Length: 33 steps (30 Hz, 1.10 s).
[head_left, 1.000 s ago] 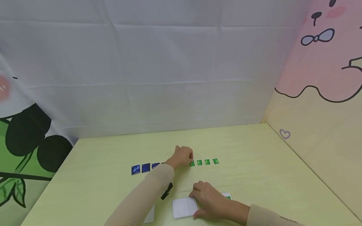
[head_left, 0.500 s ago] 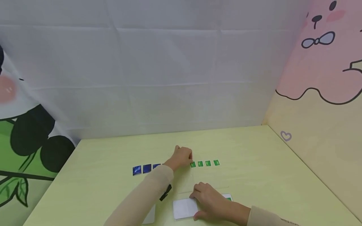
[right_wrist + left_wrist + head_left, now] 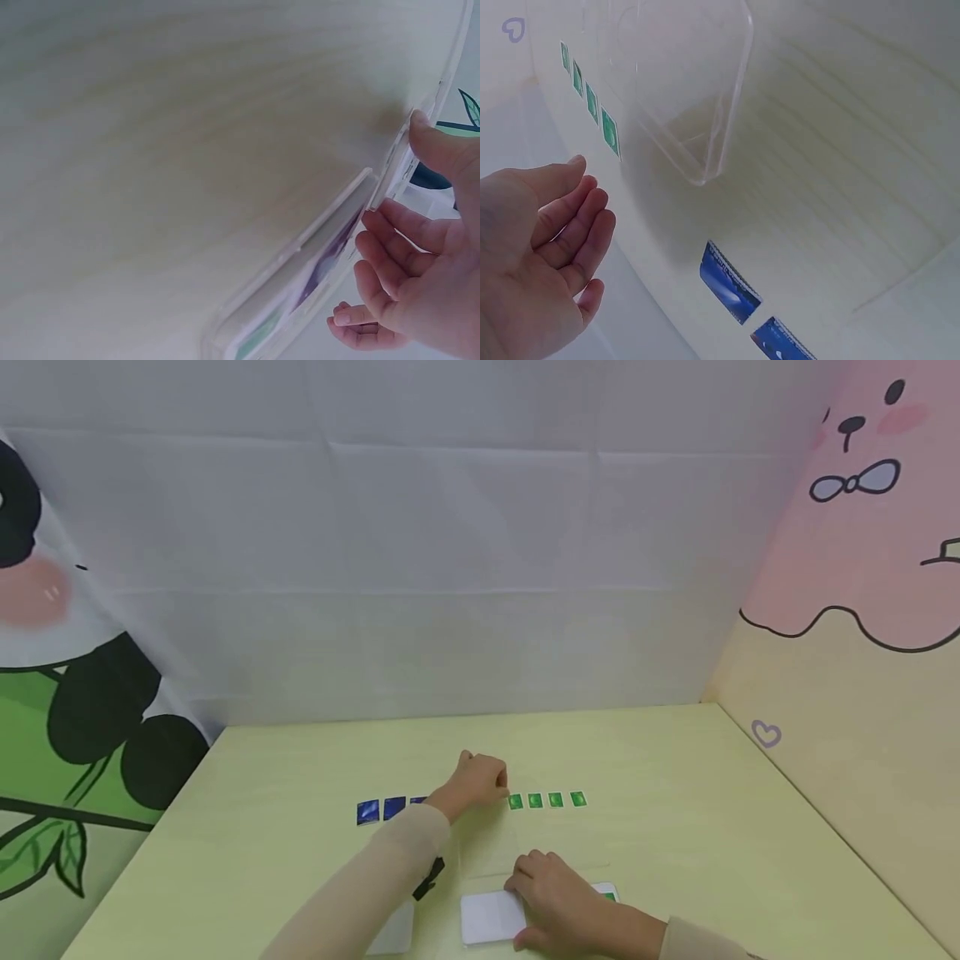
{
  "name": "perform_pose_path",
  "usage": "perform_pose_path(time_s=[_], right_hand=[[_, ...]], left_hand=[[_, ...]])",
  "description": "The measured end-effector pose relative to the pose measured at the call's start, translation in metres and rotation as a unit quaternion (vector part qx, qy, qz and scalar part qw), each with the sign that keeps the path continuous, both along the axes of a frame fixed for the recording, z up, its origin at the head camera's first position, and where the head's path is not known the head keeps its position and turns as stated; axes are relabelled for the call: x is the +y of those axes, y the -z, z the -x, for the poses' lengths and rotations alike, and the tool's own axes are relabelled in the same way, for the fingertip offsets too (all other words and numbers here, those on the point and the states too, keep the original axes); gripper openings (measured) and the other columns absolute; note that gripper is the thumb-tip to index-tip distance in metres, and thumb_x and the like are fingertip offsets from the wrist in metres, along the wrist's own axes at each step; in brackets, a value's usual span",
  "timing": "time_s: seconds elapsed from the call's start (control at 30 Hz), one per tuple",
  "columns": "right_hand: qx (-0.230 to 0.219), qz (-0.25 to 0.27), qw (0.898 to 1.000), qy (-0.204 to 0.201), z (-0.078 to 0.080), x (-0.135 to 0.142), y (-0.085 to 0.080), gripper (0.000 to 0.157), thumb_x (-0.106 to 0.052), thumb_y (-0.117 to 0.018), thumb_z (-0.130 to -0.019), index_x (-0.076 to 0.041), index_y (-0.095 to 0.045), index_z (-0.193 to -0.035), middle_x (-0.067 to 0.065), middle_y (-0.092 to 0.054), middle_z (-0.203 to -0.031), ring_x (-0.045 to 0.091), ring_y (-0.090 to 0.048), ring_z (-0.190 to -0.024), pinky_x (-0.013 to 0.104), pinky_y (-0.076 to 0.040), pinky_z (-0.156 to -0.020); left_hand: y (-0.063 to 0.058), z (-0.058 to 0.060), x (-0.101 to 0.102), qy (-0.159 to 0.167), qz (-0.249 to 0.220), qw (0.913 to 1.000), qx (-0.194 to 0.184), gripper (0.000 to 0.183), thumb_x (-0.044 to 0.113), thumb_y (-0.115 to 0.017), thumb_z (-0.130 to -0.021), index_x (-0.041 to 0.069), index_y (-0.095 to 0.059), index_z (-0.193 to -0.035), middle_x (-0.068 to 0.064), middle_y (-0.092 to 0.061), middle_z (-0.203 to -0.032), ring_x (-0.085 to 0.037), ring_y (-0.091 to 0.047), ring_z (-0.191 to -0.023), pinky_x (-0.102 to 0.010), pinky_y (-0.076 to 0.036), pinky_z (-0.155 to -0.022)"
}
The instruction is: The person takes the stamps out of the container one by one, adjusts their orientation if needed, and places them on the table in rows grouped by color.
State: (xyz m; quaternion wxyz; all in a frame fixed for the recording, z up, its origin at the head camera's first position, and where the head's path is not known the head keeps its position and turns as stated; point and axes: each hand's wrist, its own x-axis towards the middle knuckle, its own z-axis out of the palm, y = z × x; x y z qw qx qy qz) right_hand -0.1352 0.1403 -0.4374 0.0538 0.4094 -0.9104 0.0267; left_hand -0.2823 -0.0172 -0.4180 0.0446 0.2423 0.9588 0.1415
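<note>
In the head view, my left hand (image 3: 474, 783) reaches forward between a row of small green cards (image 3: 535, 802) and a row of small blue cards (image 3: 367, 812). The left wrist view shows its fingers loosely bent with nothing between them, the fingertips (image 3: 589, 184) close to the nearest green card (image 3: 610, 135). Near the front of the table, my right hand (image 3: 555, 897) grips a flat white case (image 3: 491, 918). Thumb and fingers lie at opposite edges of it in the right wrist view. My left forearm hides part of the blue row.
A clear plastic tray (image 3: 727, 127) lies between the card rows and the white case. Beyond my right hand is another case (image 3: 607, 889) with green in it, and a white corner (image 3: 397, 931) shows beside my left sleeve. A white cloth wall (image 3: 450, 635) closes the back.
My left hand has drawn slightly left, off the nearest green card, which shows more fully. My right hand stays on the white case. The head view has shifted a little.
</note>
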Motion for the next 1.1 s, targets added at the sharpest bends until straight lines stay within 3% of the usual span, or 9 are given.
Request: perform_pose_path(time_s=[0.27,0.57,0.83,1.1], right_hand=[[-0.016,0.003,1.0,0.0,-0.001,0.001,0.002,0.054,-0.056,-0.072,-0.076,-0.013,-0.064,-0.108,-0.006,-0.059,-0.1,0.006,-0.048,-0.088,0.02,-0.041,-0.076],[-0.006,0.004,1.0,0.005,-0.001,0.002,0.001,0.055,-0.057,-0.071,-0.076,-0.014,-0.063,-0.109,-0.006,-0.059,-0.101,0.006,-0.048,-0.089,0.02,-0.041,-0.076],[-0.045,-0.007,0.999,0.03,0.0,0.003,0.001,0.056,-0.057,-0.071,-0.076,-0.016,-0.062,-0.113,-0.008,-0.06,-0.104,0.007,-0.049,-0.093,0.024,-0.043,-0.082],[-0.043,-0.003,0.999,0.03,-0.002,0.004,-0.002,0.054,-0.057,-0.07,-0.078,-0.016,-0.063,-0.113,-0.007,-0.061,-0.105,0.008,-0.05,-0.095,0.025,-0.043,-0.083]], left_hand=[[-0.004,-0.007,-0.007,0.005,-0.013,0.9999,0.0,0.013,0.02,-0.069,-0.088,0.013,-0.064,-0.079,0.001,-0.066,-0.078,-0.014,-0.053,-0.072,-0.046,-0.033,-0.096],[-0.005,-0.01,-0.014,0.022,-0.012,0.9995,0.017,0.012,0.021,-0.069,-0.088,0.014,-0.064,-0.079,0.003,-0.064,-0.077,-0.011,-0.05,-0.071,-0.038,-0.033,-0.086],[-0.011,-0.017,-0.016,0.018,0.001,0.9998,0.013,0.011,0.022,-0.069,-0.088,0.013,-0.064,-0.085,0.002,-0.063,-0.078,-0.012,-0.053,-0.073,-0.037,-0.036,-0.086],[-0.012,-0.024,-0.021,0.016,-0.006,0.9998,0.008,0.011,0.022,-0.069,-0.088,0.013,-0.063,-0.084,0.002,-0.06,-0.076,-0.012,-0.049,-0.071,-0.035,-0.033,-0.083]])
